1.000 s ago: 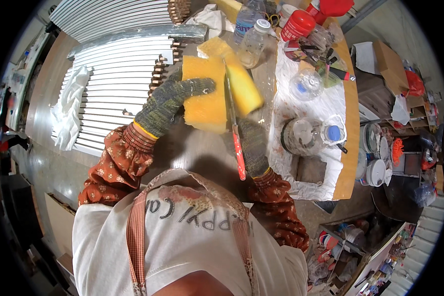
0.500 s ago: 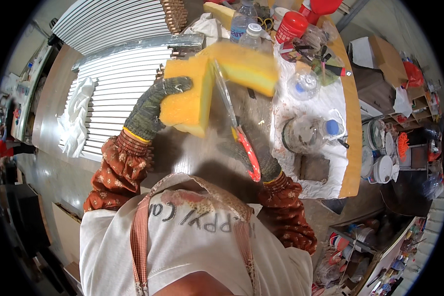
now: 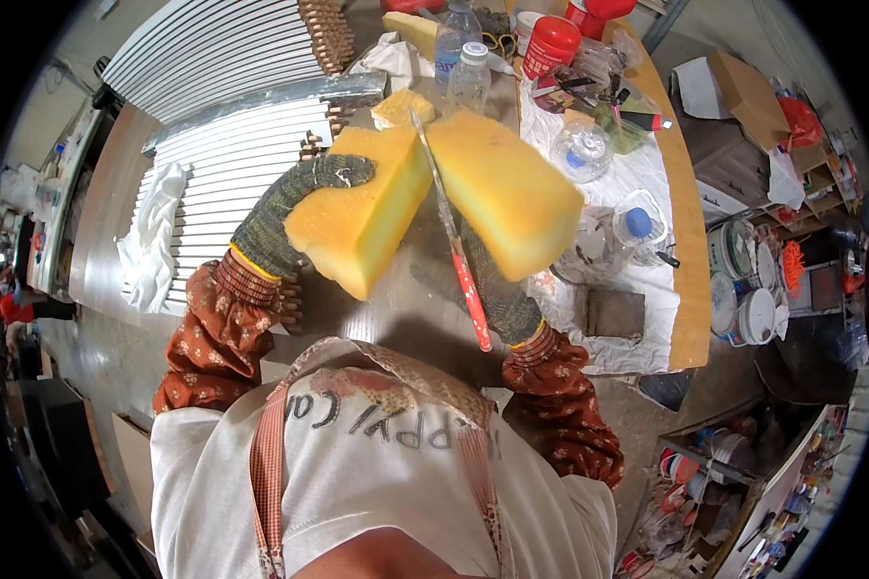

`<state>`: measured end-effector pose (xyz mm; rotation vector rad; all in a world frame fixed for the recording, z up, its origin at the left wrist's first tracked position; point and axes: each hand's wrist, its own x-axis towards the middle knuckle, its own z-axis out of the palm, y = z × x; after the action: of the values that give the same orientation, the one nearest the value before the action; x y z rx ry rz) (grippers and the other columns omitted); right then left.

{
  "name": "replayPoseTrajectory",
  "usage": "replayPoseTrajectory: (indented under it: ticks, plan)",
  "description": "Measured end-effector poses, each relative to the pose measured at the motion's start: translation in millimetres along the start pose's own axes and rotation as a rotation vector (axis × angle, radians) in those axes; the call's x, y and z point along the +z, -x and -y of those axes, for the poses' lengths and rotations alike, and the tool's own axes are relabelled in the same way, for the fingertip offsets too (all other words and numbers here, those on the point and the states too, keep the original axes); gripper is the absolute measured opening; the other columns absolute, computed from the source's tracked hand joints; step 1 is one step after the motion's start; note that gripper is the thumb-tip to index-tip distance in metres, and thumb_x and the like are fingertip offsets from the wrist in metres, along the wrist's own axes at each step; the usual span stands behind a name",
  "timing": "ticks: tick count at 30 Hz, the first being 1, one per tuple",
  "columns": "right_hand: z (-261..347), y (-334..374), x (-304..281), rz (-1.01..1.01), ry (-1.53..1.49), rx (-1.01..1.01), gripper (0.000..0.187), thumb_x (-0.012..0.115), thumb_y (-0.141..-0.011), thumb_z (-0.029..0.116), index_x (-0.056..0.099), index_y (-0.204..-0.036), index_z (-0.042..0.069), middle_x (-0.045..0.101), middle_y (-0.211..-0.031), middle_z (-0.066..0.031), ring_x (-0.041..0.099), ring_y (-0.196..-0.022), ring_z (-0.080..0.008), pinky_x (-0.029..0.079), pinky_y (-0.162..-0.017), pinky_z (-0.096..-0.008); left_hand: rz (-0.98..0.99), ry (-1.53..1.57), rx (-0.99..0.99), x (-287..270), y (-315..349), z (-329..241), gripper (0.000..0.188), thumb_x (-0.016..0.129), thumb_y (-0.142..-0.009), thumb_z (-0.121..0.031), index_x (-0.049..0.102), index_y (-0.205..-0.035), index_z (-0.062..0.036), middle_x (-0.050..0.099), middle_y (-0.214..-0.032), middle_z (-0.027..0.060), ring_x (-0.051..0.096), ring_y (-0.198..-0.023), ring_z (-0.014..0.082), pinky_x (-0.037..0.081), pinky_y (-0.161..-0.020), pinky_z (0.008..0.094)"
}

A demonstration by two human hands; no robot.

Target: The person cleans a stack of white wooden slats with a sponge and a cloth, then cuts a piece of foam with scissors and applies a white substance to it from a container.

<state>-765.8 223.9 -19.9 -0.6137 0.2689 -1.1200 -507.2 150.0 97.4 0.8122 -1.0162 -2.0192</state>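
Observation:
My left hand (image 3: 304, 198), in a dark knitted glove, grips the left part of a thick yellow foam sponge (image 3: 357, 198). The right part of the sponge (image 3: 512, 193) spreads away to the right, with a V-shaped gap between them. Whether they still join at the far end I cannot tell. My gloved right hand (image 3: 507, 307) is closed on scissors (image 3: 468, 294) with a red, white-flecked handle; their narrow blade lies along the gap at the right part's edge. The right part partly hides that hand. A small yellow sponge piece (image 3: 403, 109) lies just beyond.
White slatted panels (image 3: 232, 150) with a crumpled white cloth (image 3: 153, 236) stand at left. Plastic bottles (image 3: 469, 79), a red-lidded tub (image 3: 550, 46) and clear jugs (image 3: 589, 246) are at the back and right. A dark square block (image 3: 615, 314) rests on white sheeting (image 3: 652, 333).
The sponge's right part has swung toward me and down to the right, widening apart from the left part. The small piece behind now shows. My left hand has shifted slightly left.

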Motion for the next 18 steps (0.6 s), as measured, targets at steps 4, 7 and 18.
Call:
replayPoseTrajectory:
  ticks: [4, 7, 18]
  plan:
    - [2.0, -1.4, 14.8, -0.210, 0.303, -0.146, 0.040, 0.048, -0.096, 0.026, 0.041, -0.129, 0.005, 0.048, -0.127, -0.0086, 0.050, -0.115, -0.0235, 0.044, -0.097, -0.0417, 0.011, -0.523, 0.232, 0.6, 1.8, -4.4, 0.030, 0.058, -0.084, -0.003, 0.058, -0.115, -0.0013, 0.064, -0.105, 0.0129, 0.064, -0.092, 0.0208, 0.053, -0.080, 0.0312]
    - [4.7, -2.1, 21.4, -0.276, 0.422, -0.190, 0.037, 0.047, -0.097, 0.027, 0.044, -0.127, 0.005, 0.050, -0.125, -0.0085, 0.052, -0.112, -0.0214, 0.046, -0.094, -0.0389, 0.027, -1.025, 0.377, 7.7, 4.8, -9.1, 0.032, 0.058, -0.085, -0.001, 0.057, -0.116, -0.0030, 0.063, -0.110, 0.0112, 0.062, -0.096, 0.0186, 0.051, -0.083, 0.0298]
    - [22.5, 3.3, 14.6, -0.071, -0.031, 0.192, 0.037, 0.048, -0.096, 0.032, 0.049, -0.122, 0.006, 0.057, -0.118, -0.0081, 0.059, -0.100, -0.0158, 0.054, -0.079, -0.0290, -0.047, -0.180, -0.137, 0.0, 6.4, -18.4, 0.033, 0.064, -0.084, -0.012, 0.058, -0.113, 0.0025, 0.066, -0.099, 0.0119, 0.064, -0.091, 0.0198, 0.054, -0.079, 0.0328]
